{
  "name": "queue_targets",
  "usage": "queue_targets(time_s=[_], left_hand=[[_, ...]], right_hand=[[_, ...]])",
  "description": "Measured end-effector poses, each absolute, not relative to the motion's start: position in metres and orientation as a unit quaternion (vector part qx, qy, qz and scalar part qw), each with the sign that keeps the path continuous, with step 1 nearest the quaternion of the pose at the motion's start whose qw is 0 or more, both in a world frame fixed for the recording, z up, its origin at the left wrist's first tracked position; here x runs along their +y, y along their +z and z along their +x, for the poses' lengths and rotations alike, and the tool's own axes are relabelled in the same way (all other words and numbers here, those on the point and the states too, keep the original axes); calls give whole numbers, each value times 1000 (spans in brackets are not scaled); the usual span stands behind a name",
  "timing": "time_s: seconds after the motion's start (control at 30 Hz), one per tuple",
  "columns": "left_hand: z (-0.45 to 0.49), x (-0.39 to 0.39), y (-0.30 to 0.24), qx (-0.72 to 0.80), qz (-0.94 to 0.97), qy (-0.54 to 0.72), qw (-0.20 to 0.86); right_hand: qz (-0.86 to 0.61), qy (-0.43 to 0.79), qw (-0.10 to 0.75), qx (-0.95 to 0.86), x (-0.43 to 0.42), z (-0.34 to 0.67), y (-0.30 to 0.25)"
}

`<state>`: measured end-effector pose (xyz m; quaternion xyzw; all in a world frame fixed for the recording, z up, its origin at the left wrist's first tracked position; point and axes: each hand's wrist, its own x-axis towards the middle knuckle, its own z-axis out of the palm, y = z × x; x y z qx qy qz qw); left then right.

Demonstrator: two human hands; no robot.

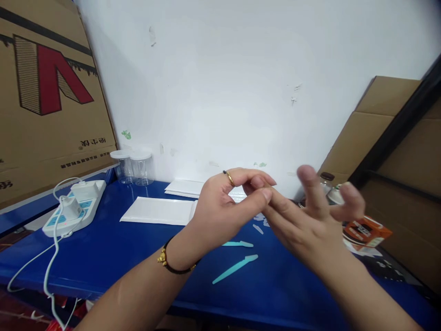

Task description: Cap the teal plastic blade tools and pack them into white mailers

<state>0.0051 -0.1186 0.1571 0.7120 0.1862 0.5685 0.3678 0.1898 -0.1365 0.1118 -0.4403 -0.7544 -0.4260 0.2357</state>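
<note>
My left hand (225, 207), with a gold ring and a dark bracelet, is raised above the blue table (113, 253). Its thumb and fingertips pinch a finger of my right hand (310, 216). The right hand's fingers are stretched out and spread, slightly blurred, and hold nothing. Below the hands two teal plastic sticks (236, 268) lie on the table, with small pale scraps (259, 226) near them.
White padded sheets (158, 210) lie at the back. Two clear lidded jars (134, 166) stand by the wall. A white power strip (74, 207) with cables sits left. An orange box (367, 231) and bottles (327, 184) are right. Cardboard boxes (44, 92) flank both sides.
</note>
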Motion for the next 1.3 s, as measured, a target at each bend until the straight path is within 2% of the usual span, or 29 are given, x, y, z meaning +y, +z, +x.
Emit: queue_targets(time_s=[0.1,0.27,0.47,0.77,1.3], left_hand=[[12,-94,130,202,697,541,426],[25,-46,58,261,634,479,547],[29,-25,7,312,604,445,583],[29,-22,-3,321,596,411,611],[28,-25,-1,381,597,429,560]], right_hand=[[-406,-480,224,-745,-127,182,98],[-465,-379,161,-784,-102,174,38],[-472,-347,146,-797,-84,177,-12],[-469,-341,139,-803,-83,181,-22],[-456,-346,141,-807,-86,179,-20]])
